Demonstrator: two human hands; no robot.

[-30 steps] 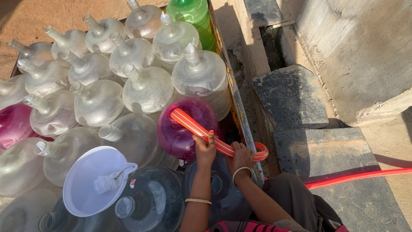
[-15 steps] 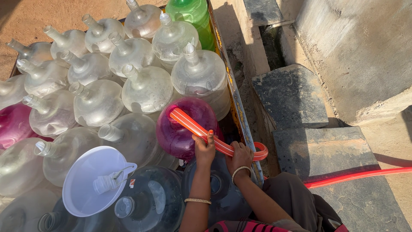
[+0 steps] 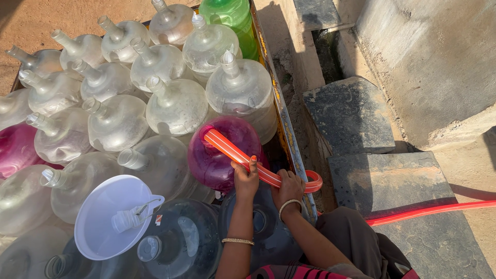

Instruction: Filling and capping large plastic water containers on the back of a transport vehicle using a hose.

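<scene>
Seen from above through the head camera I am watching: both hands grip a flat orange-red plastic hose [image 3: 243, 157] at the lower centre of the frame. The left hand [image 3: 246, 180] is closed around the hose where it crosses a round magenta plastic water jug [image 3: 219, 155]; the right hand [image 3: 289, 187], bangle at the wrist, is closed on it just to the right, where the hose kinks into a loop beside the yellow-painted metal edge of the cart [image 3: 281, 111]. The hose's free end lies at the magenta jug's mouth, though I cannot tell whether it is inside the neck. The rest of the hose runs off to the right across grey stone slabs [image 3: 351, 116]. Clear plastic jugs [image 3: 175, 106] crowd the cart's bed through the left and upper frame, with a green plastic jug [image 3: 232, 15] at top centre and a white plastic funnel [image 3: 111, 217] resting on the jugs at lower left. I judge the step in hand to be guiding the hose end into the magenta jug; the next move calls for a firm grip and keeping the tip on that narrow neck.
</scene>
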